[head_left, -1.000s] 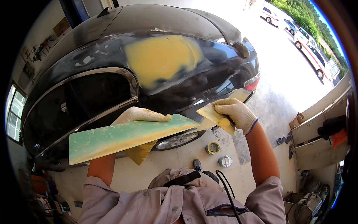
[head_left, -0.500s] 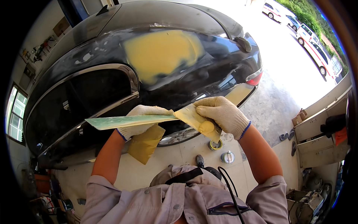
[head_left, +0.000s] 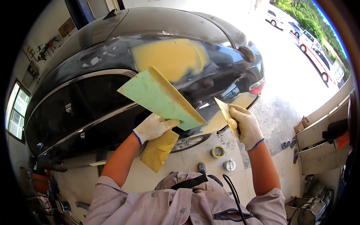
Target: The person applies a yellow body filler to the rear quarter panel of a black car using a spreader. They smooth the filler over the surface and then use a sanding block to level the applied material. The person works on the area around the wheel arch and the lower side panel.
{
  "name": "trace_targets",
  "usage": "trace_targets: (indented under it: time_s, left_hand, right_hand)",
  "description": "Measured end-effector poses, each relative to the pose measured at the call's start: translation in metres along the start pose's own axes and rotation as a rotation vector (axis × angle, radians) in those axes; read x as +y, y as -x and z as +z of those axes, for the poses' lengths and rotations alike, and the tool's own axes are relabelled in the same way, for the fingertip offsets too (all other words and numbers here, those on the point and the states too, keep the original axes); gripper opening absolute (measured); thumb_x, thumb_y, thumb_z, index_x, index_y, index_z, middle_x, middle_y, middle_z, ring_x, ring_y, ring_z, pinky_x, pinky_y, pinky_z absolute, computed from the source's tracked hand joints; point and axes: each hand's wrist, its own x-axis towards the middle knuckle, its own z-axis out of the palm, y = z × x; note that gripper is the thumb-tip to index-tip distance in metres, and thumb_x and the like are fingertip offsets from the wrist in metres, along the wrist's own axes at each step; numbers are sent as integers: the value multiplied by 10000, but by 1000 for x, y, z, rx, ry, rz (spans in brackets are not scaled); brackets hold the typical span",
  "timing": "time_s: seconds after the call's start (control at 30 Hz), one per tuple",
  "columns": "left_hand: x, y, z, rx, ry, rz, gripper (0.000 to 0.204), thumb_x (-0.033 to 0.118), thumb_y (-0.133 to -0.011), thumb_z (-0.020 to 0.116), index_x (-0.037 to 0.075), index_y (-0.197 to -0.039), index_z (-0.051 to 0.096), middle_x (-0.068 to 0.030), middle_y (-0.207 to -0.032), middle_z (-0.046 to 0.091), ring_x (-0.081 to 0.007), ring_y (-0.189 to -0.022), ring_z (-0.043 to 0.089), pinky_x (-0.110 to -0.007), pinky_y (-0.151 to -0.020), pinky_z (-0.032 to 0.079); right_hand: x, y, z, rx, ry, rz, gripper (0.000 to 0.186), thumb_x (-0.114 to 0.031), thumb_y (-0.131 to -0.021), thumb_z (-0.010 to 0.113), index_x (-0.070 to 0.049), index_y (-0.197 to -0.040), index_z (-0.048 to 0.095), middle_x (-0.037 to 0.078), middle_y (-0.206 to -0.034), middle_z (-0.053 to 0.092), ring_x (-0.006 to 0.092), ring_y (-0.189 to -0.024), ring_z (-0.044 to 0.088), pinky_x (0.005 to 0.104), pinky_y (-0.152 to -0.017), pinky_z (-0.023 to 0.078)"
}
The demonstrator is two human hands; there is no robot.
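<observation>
My gloved left hand [head_left: 153, 128] grips a green board [head_left: 157, 95] by its lower edge, the board tilted up in front of the black car [head_left: 82, 99]. A yellow-coated flat piece [head_left: 159, 152] hangs below that hand, apparently held in it too. My gloved right hand [head_left: 244, 125] is closed on a thin yellow spreader [head_left: 227, 112] carrying a lump of yellow paste [head_left: 232, 123], a little right of the board. Behind both, a large yellow patch [head_left: 170, 55] covers part of the car's body, with pale sanded spots to its left.
An open tin with a yellow rim [head_left: 217, 147] and a silver can [head_left: 229, 164] stand on the floor below. Shoes [head_left: 285, 144] lie by beige cabinets [head_left: 322, 146] at the right. Parked cars [head_left: 315, 56] show outside the opening. Clutter [head_left: 43, 195] sits at the lower left.
The green board has swung up from nearly level to tilted in front of the car. My right hand first came in against the board, then drew away rightward with the spreader.
</observation>
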Motion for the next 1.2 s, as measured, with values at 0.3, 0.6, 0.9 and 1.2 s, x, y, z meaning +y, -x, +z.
trace_targets:
  time_s: [0.3, 0.6, 0.9, 1.2]
  left_hand:
    - [4, -9, 5, -126, -67, 42, 342, 159, -1012, 734, -2, -1313, 712, -105, -1237, 764, -192, -1121, 699, -346, -981, 555]
    - [-101, -49, 58, -411, -845, -88, 448, 446, -1029, 639, 65, -1222, 773, -258, -1115, 753, -438, -1030, 719, -491, -868, 569]
    - [-250, -58, 139, -493, -705, -201, 473, 533, -997, 667, 116, -1165, 814, -275, -1044, 753, -456, -977, 734, -525, -863, 575]
    - [-417, -34, 169, -231, -380, -632, 470, 476, -991, 708, 108, -1274, 777, -206, -1154, 792, -389, -1073, 752, -466, -926, 563]
  right_hand:
    - [55, -12, 18, -92, 100, 115, 408, -185, -1078, 621, 106, -1359, 678, 127, -1103, 759, 140, -889, 714, 284, -752, 581]
    - [-76, 48, 35, -153, -284, -458, 459, -225, -1079, 663, 73, -1427, 633, 121, -1085, 759, 135, -844, 728, 260, -707, 601]
    - [123, 87, -113, 618, -322, 37, 464, -342, -1131, 554, 25, -1407, 620, -32, -745, 565, 64, -537, 479, 218, -466, 405]
    - [260, 42, -210, 674, -465, 295, 429, -377, -1117, 565, -54, -1385, 654, -39, -784, 635, 85, -611, 579, 234, -513, 478]
